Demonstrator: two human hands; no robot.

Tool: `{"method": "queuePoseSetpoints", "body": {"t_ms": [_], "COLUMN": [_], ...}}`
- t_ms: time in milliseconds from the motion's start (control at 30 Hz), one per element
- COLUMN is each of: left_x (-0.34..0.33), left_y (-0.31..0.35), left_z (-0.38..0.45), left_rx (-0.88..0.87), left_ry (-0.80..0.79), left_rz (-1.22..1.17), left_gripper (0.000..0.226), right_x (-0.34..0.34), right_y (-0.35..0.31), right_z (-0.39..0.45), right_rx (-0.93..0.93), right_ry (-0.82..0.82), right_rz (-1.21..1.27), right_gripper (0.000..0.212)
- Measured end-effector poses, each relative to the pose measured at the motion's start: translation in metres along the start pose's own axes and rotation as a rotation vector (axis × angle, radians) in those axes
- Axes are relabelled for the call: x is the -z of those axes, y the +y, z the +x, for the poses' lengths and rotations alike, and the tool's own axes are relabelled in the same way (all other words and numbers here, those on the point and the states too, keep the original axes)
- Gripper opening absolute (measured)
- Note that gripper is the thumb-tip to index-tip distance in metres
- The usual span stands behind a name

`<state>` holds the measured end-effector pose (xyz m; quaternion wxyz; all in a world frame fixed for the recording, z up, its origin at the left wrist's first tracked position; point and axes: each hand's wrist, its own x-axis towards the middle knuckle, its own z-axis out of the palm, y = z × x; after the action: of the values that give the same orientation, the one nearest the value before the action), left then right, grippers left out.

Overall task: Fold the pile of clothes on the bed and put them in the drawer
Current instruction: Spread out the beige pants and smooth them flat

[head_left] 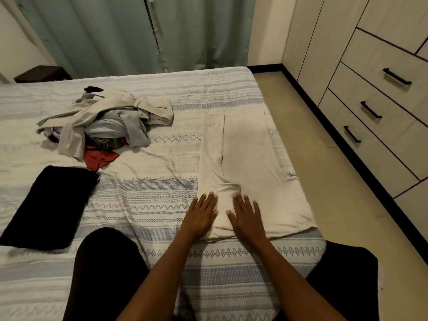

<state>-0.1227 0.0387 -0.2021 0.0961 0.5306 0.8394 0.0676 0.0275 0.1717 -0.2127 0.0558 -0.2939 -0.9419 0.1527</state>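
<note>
Bedroom interior, seen from above and behind the near edge of a bed [162, 262] covered in a white spread with grey-blue woven bands. Far wall hung with pale grey-green curtains [129, 33], closed, meeting at a dark central gap. Cream wall [14, 42] at far left, with a dark low stand [41, 74] just below it, beside the bed. Beige tiled floor [324, 147] on the right, edged by a black skirting strip [347, 140]. Right side filled by a cream built-in wardrobe [324, 42] with stacked drawers [370, 72], each bearing a black bar handle [396, 76]. Warm, dim indoor light throughout.
</note>
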Motion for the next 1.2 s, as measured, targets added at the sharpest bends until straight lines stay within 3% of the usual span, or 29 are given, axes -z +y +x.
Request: {"method": "queuePoseSetpoints", "body": {"t_ms": [100, 233, 333, 533, 700, 833, 933, 1200], "left_x": [-0.004, 0.021, 0.041, 0.054, 0.057, 0.07, 0.079, 0.082], "left_y": [-0.003, 0.005, 0.025, 0.09, 0.113, 0.106, 0.1, 0.09], "left_z": [-0.006, 0.015, 0.05, 0.128, 0.186, 0.234, 0.273, 0.414], "left_rx": [-0.005, -0.091, -0.203, -0.275, -0.241, -0.162, -0.069, 0.137], "left_ry": [0.009, 0.295, 0.372, 0.18, 0.042, -0.015, -0.048, 0.148], "left_rz": [0.002, 0.055, 0.055, 0.026, 0.079, 0.144, 0.093, -0.174], "left_gripper": [0.079, 0.042, 0.034, 0.044, 0.041, 0.045, 0.043, 0.027], "right_x": [-0.005, 0.016, 0.038, 0.067, 0.078, 0.091, 0.103, 0.106], "right_y": [0.005, 0.026, 0.056, 0.126, 0.146, 0.142, 0.141, 0.159], "right_z": [-0.004, -0.008, -0.009, -0.024, 0.004, 0.064, 0.112, 0.239], "right_rx": [0.003, -0.068, -0.25, -0.574, -0.525, -0.465, -0.492, -0.548], "right_ry": [-0.068, 0.059, 0.154, 0.166, 0.143, 0.144, 0.099, -0.007], "right_rz": [0.002, 0.136, 0.203, 0.311, 0.282, 0.307, 0.287, 0.374], "right_gripper": [0.071, 0.075, 0.084, 0.068, 0.059, 0.06, 0.048, 0.035]}}
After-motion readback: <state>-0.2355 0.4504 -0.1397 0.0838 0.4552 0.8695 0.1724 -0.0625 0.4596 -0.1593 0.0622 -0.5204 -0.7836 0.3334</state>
